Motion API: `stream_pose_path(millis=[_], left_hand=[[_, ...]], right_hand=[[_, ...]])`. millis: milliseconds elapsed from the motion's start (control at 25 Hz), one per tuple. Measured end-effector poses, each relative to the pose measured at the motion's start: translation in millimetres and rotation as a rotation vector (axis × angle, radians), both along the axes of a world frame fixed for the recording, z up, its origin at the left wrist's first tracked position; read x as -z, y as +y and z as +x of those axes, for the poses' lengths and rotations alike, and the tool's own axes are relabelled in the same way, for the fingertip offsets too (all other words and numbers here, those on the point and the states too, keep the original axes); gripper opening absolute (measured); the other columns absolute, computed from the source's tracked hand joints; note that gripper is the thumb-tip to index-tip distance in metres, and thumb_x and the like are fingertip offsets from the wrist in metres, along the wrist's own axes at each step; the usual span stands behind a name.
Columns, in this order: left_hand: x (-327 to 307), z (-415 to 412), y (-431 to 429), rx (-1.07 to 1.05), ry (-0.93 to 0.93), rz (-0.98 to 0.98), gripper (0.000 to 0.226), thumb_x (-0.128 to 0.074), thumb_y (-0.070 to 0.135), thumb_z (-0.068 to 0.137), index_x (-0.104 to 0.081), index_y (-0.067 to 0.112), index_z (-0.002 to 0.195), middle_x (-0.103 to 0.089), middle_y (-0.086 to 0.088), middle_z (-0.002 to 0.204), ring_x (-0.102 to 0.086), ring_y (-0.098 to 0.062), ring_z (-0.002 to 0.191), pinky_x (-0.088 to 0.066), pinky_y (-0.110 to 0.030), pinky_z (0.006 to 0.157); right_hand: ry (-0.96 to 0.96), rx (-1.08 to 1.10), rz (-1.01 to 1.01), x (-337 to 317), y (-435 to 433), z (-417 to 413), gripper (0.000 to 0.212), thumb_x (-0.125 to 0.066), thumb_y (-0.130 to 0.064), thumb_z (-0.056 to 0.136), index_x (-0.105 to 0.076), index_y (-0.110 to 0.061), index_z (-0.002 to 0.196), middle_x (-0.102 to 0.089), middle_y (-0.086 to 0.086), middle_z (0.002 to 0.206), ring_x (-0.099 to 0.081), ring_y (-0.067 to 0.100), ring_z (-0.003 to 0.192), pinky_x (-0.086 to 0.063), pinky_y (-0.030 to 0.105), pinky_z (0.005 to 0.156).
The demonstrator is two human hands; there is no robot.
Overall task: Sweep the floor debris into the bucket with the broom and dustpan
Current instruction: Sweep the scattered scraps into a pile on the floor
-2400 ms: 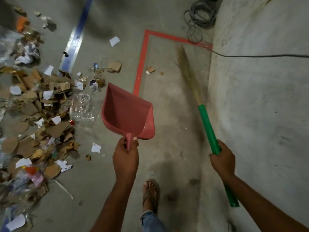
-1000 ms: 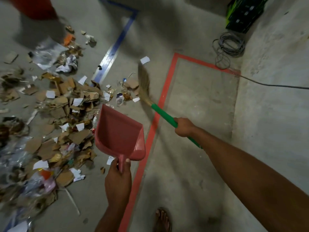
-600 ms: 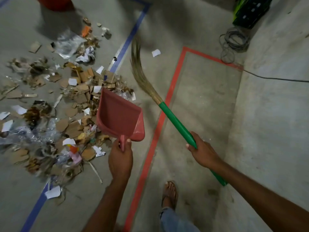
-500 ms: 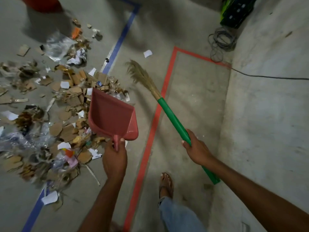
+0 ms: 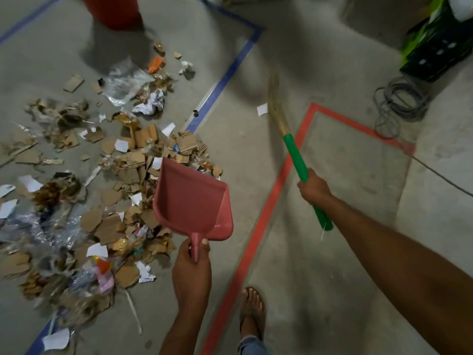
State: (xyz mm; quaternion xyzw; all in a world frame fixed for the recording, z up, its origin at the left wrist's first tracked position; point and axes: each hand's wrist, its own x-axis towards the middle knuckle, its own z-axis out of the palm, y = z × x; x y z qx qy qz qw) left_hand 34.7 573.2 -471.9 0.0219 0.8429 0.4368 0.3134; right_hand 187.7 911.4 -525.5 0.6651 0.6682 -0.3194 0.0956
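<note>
left hand [image 5: 192, 267]: fingers grasp pink plastic dustpan [image 5: 190, 201] | right hand [image 5: 313, 187]: fingers grasp green-handled straw broom [image 5: 294, 155] | advice: press dustpan lip flat beside cardboard-and-paper debris pile [image 5: 115, 188], sweep short strokes

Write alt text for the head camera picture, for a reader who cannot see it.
A person's left hand holds an empty pink dustpan over scattered cardboard, paper and plastic debris on a concrete floor; the right hand holds a green-handled broom beside it. A red bucket stands at the top edge.
</note>
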Motion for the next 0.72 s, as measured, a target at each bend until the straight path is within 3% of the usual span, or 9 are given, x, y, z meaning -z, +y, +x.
stream_pose_path(millis=[120,200,400,480,560,640,720], left_hand=[[20.6,-9.9,31.6,-0.046,0.021,-0.031,0.015,-0.062,0.038,0.099,-0.065,0.026,0.092,-0.068,-0.002,0.079,-0.063,-0.021,0.077,-0.042,-0.031,0.064],[30.4,-12.1,37.0,-0.068,0.026,-0.059,0.016,-0.062,0.040,0.099,-0.066,0.025,0.096,-0.069,-0.003,0.080,-0.065,-0.023,0.078,-0.045,-0.034,0.066],[16.5,-13.8,17.0,-0.185,0.008,-0.150,0.026,-0.060,0.049,0.097,-0.066,0.024,0.098,-0.071,-0.002,0.085,-0.069,-0.030,0.081,-0.055,-0.044,0.079],[1.9,-16.6,0.5,-0.230,0.014,-0.175,0.032,-0.057,0.055,0.095,-0.067,0.025,0.101,-0.072,-0.005,0.087,-0.069,-0.032,0.083,-0.056,-0.044,0.079],[-14.9,-20.6,-13.3,-0.256,0.033,-0.192,0.041,-0.054,0.058,0.092,-0.069,0.022,0.105,-0.073,-0.008,0.090,-0.068,-0.033,0.087,-0.055,-0.044,0.080],[-33.2,-24.7,-27.7,-0.277,0.031,-0.242,0.040,-0.055,0.051,0.093,-0.070,0.018,0.111,-0.073,-0.009,0.095,-0.067,-0.034,0.092,-0.050,-0.038,0.079],[-51.8,-27.3,-40.5,-0.315,-0.008,-0.266,0.030,-0.058,0.037,0.099,-0.069,0.013,0.115,-0.071,-0.005,0.091,-0.063,-0.031,0.092,-0.041,-0.033,0.076]], right_hand=[[-0.182,-0.200,-0.052,21.4,63.3,-46.0,0.034,-0.058,-0.014,0.088,-0.059,-0.009,0.121,-0.067,0.018,0.106,-0.065,0.032,0.082,-0.052,0.032,0.064],[-0.233,-0.371,-0.058,24.4,50.1,-60.1,0.038,-0.059,-0.012,0.088,-0.057,-0.004,0.125,-0.066,0.022,0.114,-0.066,0.036,0.094,-0.049,0.031,0.070],[0.030,-0.518,-0.228,-4.8,-52.5,-21.7,0.066,-0.060,-0.025,0.096,-0.033,-0.019,0.157,-0.056,0.017,0.144,-0.057,0.033,0.127,-0.048,0.034,0.102],[0.078,-0.491,-0.236,-32.0,-110.3,6.1,0.067,-0.059,-0.032,0.097,-0.031,-0.026,0.158,-0.061,0.012,0.138,-0.061,0.032,0.123,-0.050,0.035,0.097],[0.112,-0.439,-0.199,-59.7,-160.1,28.1,0.058,-0.057,-0.031,0.098,-0.036,-0.026,0.151,-0.068,0.010,0.120,-0.066,0.033,0.107,-0.054,0.038,0.084],[0.113,-0.381,-0.206,-83.6,-194.7,36.1,0.044,-0.057,-0.026,0.097,-0.041,-0.022,0.138,-0.068,0.011,0.104,-0.067,0.035,0.093,-0.053,0.040,0.075],[0.127,-0.267,-0.207,-102.8,-226.4,32.6,0.041,-0.058,-0.020,0.096,-0.043,-0.018,0.135,-0.068,0.014,0.102,-0.066,0.037,0.092,-0.051,0.038,0.073]])
